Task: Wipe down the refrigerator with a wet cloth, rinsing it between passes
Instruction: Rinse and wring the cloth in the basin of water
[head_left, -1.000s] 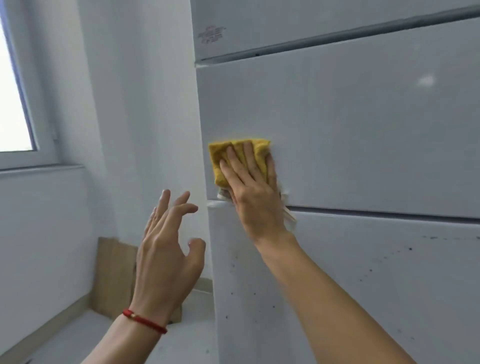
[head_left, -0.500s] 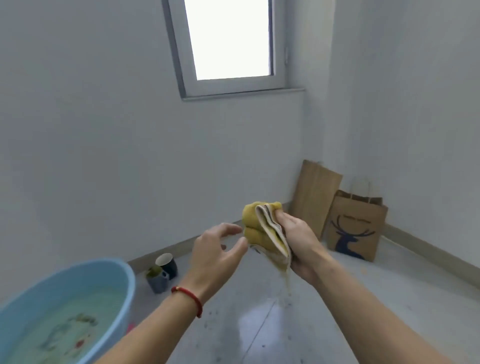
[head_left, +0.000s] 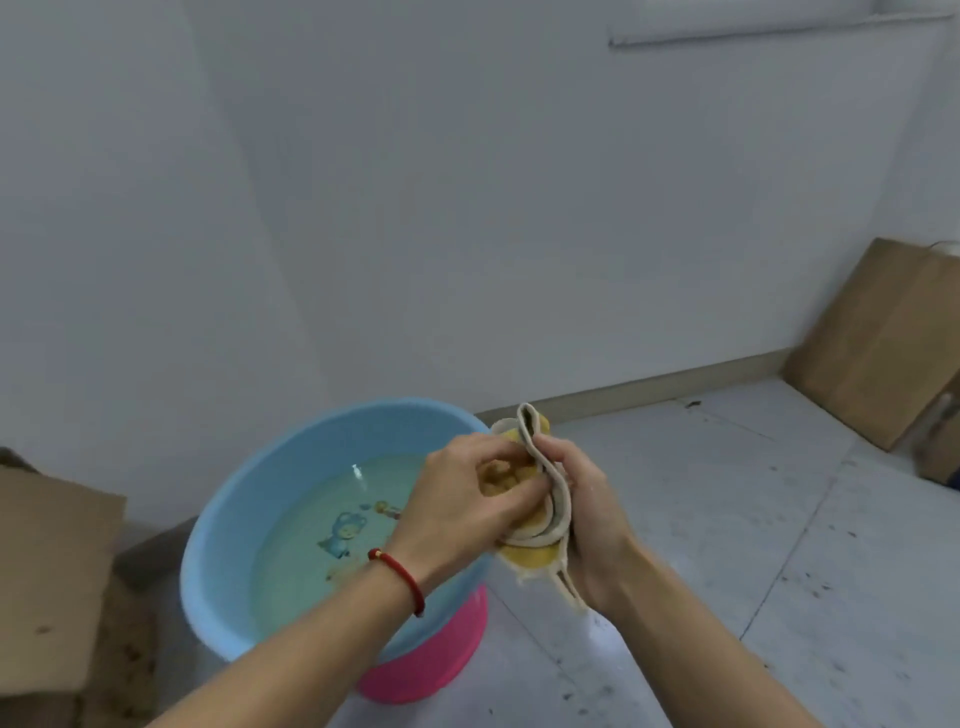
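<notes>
The yellow cloth (head_left: 540, 525), bunched and folded with a pale edge showing, is gripped between both hands. My left hand (head_left: 462, 504) closes on its left side; a red cord is around that wrist. My right hand (head_left: 587, 514) grips its right side. The cloth hangs just past the right rim of a blue basin (head_left: 244, 519) filled with cloudy water. The refrigerator is out of view.
The basin rests on a pink stand (head_left: 431, 660) on the grey tiled floor. A cardboard box (head_left: 47, 582) sits at the left edge. Brown cardboard (head_left: 878, 338) leans on the white wall at the right.
My right hand took the cloth off the refrigerator door, and my view swung left to the basin. My left hand has closed on the cloth too.
</notes>
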